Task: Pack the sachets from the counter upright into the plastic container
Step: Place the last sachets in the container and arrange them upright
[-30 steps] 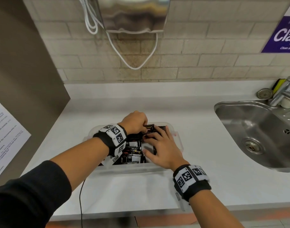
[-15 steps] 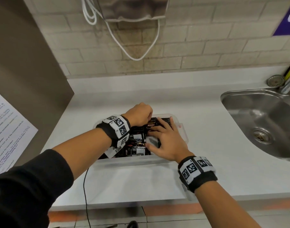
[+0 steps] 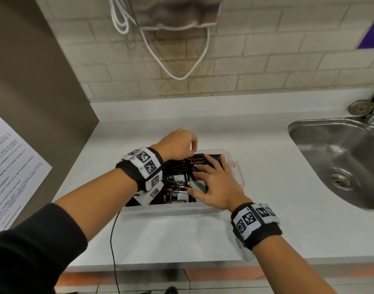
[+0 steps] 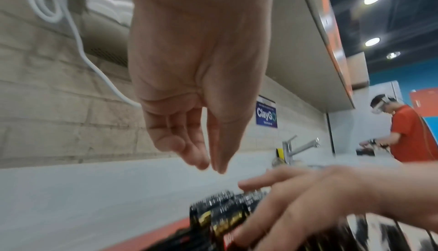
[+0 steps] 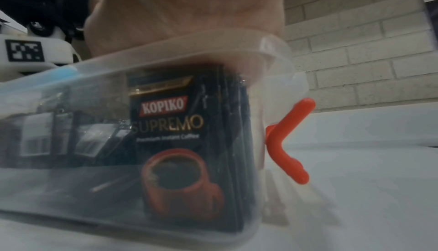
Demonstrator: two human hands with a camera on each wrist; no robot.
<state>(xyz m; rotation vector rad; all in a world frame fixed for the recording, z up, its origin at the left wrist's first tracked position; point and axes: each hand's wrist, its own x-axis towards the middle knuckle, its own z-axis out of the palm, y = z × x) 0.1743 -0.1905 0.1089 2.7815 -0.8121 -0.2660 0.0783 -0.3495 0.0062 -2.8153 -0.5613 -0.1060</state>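
Left hand (image 3: 177, 143) lifting clear of sachets (image 3: 183, 179), fingers loose, empty. Right hand (image 3: 215, 183) pressing flat, steadying sachets upright inside container (image 3: 173, 210). Packing looking nearly finished.

White counter (image 3: 266, 172) (under plastic container (image 3: 173, 209))

1. The clear plastic container (image 5: 71, 90) is sitting on the pale counter (image 5: 367, 180), seen through its side wall.
2. Black Kopiko sachets (image 5: 180, 142) are standing upright inside the container, against its right end.
3. The right hand (image 5: 189, 7) is reaching over the container's rim, fingers hidden.
4. An orange clip (image 5: 288, 139) is sticking out from the container's right end.
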